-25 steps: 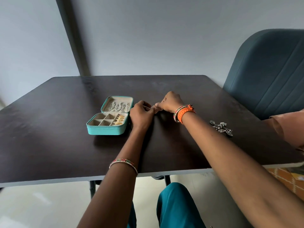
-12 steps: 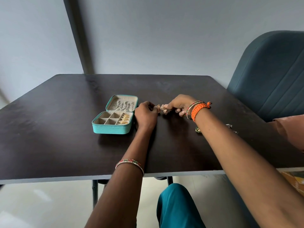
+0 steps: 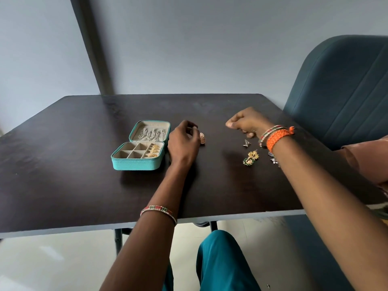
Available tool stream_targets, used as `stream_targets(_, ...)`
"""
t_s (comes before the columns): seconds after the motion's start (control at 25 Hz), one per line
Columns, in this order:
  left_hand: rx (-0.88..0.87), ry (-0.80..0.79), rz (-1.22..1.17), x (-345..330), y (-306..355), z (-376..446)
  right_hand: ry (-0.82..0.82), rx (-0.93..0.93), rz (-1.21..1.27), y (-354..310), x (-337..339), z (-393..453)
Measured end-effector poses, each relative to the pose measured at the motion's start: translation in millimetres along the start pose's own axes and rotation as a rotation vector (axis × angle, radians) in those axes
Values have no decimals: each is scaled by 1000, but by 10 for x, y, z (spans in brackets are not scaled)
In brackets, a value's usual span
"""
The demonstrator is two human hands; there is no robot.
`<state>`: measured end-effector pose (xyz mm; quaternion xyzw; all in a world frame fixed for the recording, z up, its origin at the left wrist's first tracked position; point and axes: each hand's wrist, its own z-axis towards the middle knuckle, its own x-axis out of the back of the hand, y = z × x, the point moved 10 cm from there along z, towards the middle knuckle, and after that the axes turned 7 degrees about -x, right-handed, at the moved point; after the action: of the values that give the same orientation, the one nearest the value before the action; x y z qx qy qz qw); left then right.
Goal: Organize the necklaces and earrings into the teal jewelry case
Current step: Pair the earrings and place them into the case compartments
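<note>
Head view: the teal jewelry case (image 3: 137,151) lies open on the dark worktop (image 3: 63,175), silver necklaces (image 3: 152,134) in its lid, gold earrings (image 3: 154,150) in the right-hand slots. Just beside it rests the left hand (image 3: 183,141), fingers loosely curled, a copper earring (image 3: 202,138) at its fingertips — whether pinched or merely touched I cannot tell. The right hand (image 3: 245,123), joined to the left half a second ago, has drawn away rightward; its fingers are curled, their contents hidden. Below it lie a small silver earring (image 3: 246,143), a gold-and-green earring (image 3: 251,157) and silver pieces (image 3: 274,159) — now uncovered.
</note>
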<state>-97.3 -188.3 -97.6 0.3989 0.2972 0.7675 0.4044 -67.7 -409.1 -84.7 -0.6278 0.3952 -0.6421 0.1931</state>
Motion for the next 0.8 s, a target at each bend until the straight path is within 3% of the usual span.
stream_targets(0.16, -331, -263, 158, -270, 470, -232, 44, 117, -274, 141, 409, -225)
stream_targets(0.28, -427, -340, 184, -407, 579, -327, 102, 133, -336, 318, 443, -247)
stream_targets(0.56, -395, -320, 149, -401, 529, -289, 130, 241, -490, 302, 172, -227)
stream_targets(0.8, -251, -314, -77, -437, 382, -225, 45, 286, -511, 278, 80, -224)
